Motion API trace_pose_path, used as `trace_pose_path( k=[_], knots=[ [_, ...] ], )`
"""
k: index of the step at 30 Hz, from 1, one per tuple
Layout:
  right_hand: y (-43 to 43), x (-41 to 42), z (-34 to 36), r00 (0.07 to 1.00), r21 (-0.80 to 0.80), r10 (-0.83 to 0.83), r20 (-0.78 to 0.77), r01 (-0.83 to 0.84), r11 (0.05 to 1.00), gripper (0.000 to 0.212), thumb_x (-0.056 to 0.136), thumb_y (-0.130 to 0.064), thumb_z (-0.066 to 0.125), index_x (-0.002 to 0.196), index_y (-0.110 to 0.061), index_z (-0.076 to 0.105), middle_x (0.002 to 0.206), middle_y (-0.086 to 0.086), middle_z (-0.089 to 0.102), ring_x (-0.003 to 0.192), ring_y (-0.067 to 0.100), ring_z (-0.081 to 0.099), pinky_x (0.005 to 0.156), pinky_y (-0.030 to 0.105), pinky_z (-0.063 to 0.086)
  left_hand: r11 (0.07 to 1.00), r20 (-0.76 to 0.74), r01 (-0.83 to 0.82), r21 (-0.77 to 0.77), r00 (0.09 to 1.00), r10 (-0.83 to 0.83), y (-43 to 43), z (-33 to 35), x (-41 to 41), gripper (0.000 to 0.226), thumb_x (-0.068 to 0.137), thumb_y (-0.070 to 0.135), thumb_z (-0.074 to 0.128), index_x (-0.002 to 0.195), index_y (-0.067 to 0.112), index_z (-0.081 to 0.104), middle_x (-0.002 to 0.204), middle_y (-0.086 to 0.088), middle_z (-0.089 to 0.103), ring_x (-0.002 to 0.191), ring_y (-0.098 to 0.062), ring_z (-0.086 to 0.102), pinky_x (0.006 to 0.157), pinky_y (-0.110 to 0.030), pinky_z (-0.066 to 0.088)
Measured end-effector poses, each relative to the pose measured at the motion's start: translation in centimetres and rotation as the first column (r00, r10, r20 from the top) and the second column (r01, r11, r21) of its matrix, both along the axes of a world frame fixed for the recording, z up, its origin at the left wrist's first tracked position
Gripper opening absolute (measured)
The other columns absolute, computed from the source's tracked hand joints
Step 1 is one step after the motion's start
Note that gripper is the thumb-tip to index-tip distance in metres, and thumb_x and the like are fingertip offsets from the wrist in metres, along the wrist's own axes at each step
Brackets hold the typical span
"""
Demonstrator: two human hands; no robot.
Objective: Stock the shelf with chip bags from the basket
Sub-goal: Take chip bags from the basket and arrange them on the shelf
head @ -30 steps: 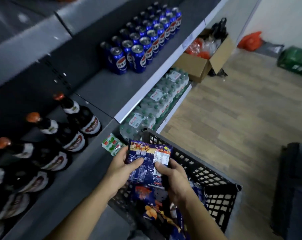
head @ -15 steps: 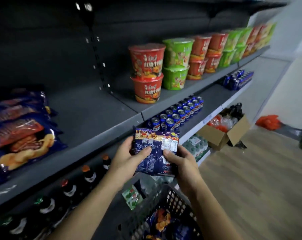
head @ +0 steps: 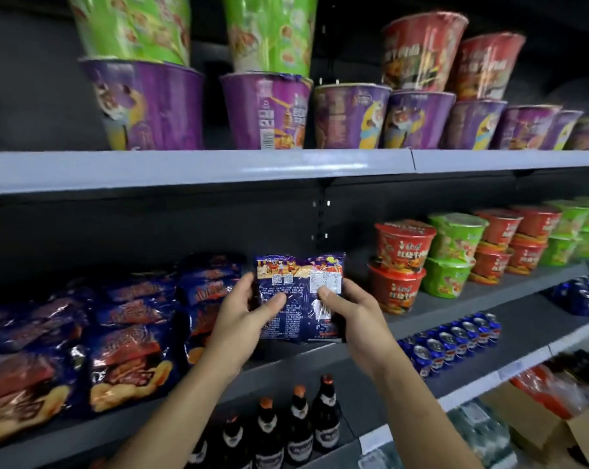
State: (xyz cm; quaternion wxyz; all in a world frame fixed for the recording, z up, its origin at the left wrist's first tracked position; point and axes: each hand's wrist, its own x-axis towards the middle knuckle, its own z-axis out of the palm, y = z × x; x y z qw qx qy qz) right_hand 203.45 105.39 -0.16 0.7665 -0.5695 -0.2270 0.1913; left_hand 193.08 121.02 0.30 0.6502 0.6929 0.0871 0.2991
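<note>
At nine and three o'clock of chip bag [head: 299, 316], pinched by left hand [head: 245, 316] and right hand [head: 357, 316]; probably light, soft, slippery; grip side seams, not crushing.

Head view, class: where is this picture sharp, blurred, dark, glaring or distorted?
Head view: the chip bag gripped by the left hand and right hand is sharpest. Head view: the purple cups at far right blur, the back panel under the upper shelf is dark, the stocked bags on the left glint with glare, and the green cups at top lean outward, a wide-angle effect.
</note>
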Motion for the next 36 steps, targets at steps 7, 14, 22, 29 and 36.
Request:
trace_pose_path(
  k=[7, 14, 22, 29, 36],
  knots=[
    [4.8, -1.4, 1.7, 0.994, 0.019, 0.106, 0.017, -0.106, 0.994, 0.027, 0.096, -0.009, 0.064, 0.123, -0.005, 0.065, 0.114, 0.017, 0.075, 0.104, 0.037, 0.072, 0.088, 0.05, 0.059, 0.994, 0.052, -0.063, -0.094, 0.996, 0.068, 3.4, 1.4, -2.5, 0.045, 0.086, 0.01, 0.072, 0.128, 0.023, 0.06, 0.119, 0.003, 0.071, 0.106, -0.015, 0.07, 0.094, -0.039, 0.054],
    [6.3, -2.3, 2.1, 1.0, 0.067, -0.003, 0.017, 0.001, 0.998, 0.022, 0.097, -0.011, 0.065, 0.118, -0.009, 0.067, 0.109, 0.012, 0.077, 0.1, 0.033, 0.074, 0.083, 0.046, 0.061, 0.927, 0.114, -0.355, 0.121, 0.933, 0.342, 4.3, 1.2, -3.1, 0.045, 0.087, 0.017, 0.074, 0.124, 0.03, 0.05, 0.117, 0.012, 0.06, 0.107, -0.004, 0.061, 0.088, -0.02, 0.048],
    [6.3, -3.1, 2.1, 0.975, 0.043, -0.175, 0.138, 0.171, 0.984, 0.025, 0.095, -0.018, 0.069, 0.119, -0.022, 0.062, 0.108, -0.002, 0.076, 0.1, 0.017, 0.073, 0.082, 0.033, 0.059, 0.85, 0.087, -0.275, 0.449, 0.96, 0.265, 1.5, 0.8, -2.7, 0.04, 0.084, 0.037, 0.073, 0.121, 0.033, 0.059, 0.109, 0.016, 0.059, 0.093, -0.001, 0.06, 0.078, -0.025, 0.054],
    [4.4, -3.4, 2.8, 0.96, -0.008, -0.091, 0.264, 0.097, 0.995, 0.034, 0.104, -0.039, 0.046, 0.113, -0.026, 0.076, 0.111, -0.005, 0.076, 0.108, 0.025, 0.068, 0.094, 0.042, 0.052, 0.974, -0.041, -0.098, 0.206, 0.993, 0.109, 0.6, 1.7, -1.4, 0.038, 0.077, 0.037, 0.081, 0.109, 0.039, 0.06, 0.102, 0.02, 0.072, 0.092, 0.012, 0.064, 0.078, -0.014, 0.045],
    [3.4, -1.2, 1.9, 0.955, 0.066, -0.221, 0.197, 0.212, 0.975, 0.017, 0.1, -0.021, 0.059, 0.108, -0.023, 0.075, 0.108, 0.001, 0.076, 0.092, 0.007, 0.067, 0.077, 0.025, 0.051, 0.992, -0.032, -0.123, 0.026, 0.992, 0.123, 2.6, 1.0, 0.5, 0.024, 0.085, 0.02, 0.077, 0.108, 0.024, 0.069, 0.102, 0.005, 0.077, 0.098, -0.014, 0.072, 0.098, -0.046, 0.053]
  ],
)
